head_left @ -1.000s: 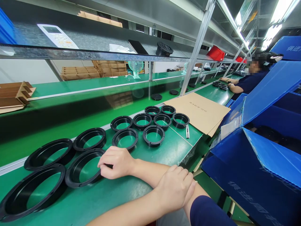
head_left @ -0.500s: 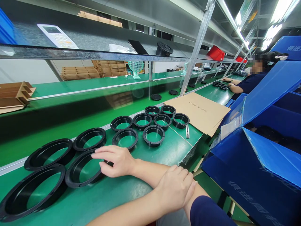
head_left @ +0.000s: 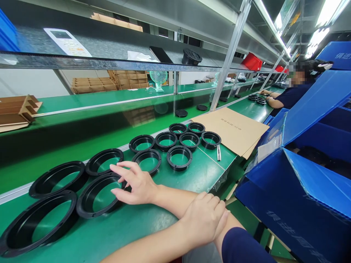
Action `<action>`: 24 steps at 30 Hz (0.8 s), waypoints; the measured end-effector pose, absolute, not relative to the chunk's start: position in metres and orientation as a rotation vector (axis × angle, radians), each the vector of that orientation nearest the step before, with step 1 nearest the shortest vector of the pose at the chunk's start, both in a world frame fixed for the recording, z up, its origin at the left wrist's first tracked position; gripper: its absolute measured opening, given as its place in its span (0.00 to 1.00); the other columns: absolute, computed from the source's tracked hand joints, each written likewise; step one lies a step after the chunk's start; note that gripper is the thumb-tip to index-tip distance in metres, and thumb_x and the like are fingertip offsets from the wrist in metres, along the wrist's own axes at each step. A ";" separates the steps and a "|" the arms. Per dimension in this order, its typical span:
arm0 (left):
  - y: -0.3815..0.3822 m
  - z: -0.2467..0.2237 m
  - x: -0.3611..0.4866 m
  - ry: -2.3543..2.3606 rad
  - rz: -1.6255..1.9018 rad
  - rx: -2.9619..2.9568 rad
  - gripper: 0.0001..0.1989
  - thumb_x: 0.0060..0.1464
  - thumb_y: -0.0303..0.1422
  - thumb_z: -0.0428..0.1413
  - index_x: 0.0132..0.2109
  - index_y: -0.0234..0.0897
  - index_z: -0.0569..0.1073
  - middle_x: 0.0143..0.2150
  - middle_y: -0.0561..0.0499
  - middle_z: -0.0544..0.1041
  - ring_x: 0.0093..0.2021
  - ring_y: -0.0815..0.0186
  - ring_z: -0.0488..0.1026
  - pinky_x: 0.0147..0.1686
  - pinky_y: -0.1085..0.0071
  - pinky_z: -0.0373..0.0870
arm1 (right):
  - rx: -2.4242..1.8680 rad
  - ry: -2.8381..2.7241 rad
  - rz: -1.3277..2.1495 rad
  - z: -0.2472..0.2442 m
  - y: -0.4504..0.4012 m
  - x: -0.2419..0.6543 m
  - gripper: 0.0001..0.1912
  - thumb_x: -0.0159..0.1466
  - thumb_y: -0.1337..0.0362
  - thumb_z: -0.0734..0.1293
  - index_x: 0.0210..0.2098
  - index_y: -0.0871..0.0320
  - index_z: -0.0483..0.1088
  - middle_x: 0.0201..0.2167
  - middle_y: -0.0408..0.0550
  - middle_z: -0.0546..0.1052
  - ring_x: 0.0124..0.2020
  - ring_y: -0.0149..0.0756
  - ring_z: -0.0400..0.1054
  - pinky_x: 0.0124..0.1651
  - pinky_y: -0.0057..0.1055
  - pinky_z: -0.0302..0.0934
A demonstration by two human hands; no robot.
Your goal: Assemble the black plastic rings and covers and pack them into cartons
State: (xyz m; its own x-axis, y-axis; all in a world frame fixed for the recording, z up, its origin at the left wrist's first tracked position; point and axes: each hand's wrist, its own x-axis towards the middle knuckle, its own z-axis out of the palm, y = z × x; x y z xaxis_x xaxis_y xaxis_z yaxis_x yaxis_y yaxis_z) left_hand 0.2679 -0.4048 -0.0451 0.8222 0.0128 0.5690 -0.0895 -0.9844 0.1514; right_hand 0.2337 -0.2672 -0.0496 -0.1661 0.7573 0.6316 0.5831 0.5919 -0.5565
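Note:
My right hand (head_left: pixel 137 185) hovers over the right side of a black flanged plastic ring (head_left: pixel 89 190), its fingers apart. Whether the fingertips touch the ring I cannot tell; the hand covers part of its rim. My left hand (head_left: pixel 204 217) is wrapped around my right forearm (head_left: pixel 174 200), near the wrist side of the sleeve. Several more black rings lie on the green bench, among them a large one (head_left: pixel 16 237) at front left, one (head_left: pixel 93 164) just behind my right hand and one (head_left: pixel 179 166) to its right.
A box cutter (head_left: pixel 218 152) lies beside the far rings, near a cardboard sheet (head_left: pixel 233 128). At right a blue bin (head_left: pixel 287 197) stands against the bench edge. A metal post (head_left: pixel 230 54) holds a shelf (head_left: pixel 109 60) above. Another person (head_left: pixel 296 91) works farther along the bench.
The fingers of my right hand have lifted and spread apart above the ring. My left hand stays on the right forearm, and the rings lie where they were.

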 end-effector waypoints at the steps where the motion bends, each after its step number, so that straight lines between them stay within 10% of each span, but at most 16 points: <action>1: -0.405 -0.045 0.268 -0.059 0.884 2.832 0.12 0.70 0.34 0.47 0.41 0.35 0.72 0.33 0.49 0.72 0.34 0.62 0.70 0.35 0.65 0.68 | -1.093 -1.867 0.228 -0.049 -0.267 0.234 0.35 0.68 0.54 0.67 0.71 0.54 0.55 0.69 0.57 0.61 0.45 0.29 0.77 0.42 0.26 0.77; 24: -0.404 -0.046 0.269 -0.063 0.929 2.844 0.12 0.70 0.34 0.47 0.38 0.36 0.71 0.32 0.50 0.72 0.32 0.63 0.70 0.34 0.66 0.67 | -1.089 -1.851 0.142 -0.051 -0.265 0.234 0.31 0.66 0.59 0.65 0.67 0.57 0.60 0.64 0.56 0.66 0.47 0.32 0.76 0.45 0.29 0.76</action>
State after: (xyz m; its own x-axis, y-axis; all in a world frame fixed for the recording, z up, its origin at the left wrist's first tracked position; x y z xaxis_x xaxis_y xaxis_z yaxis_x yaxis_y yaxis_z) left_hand 0.2687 -0.4041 -0.0458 0.8075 0.0066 0.5898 -0.0857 -0.9880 0.1283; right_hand 0.2337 -0.2655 -0.0507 -0.1526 0.7294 0.6668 0.6189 0.5966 -0.5110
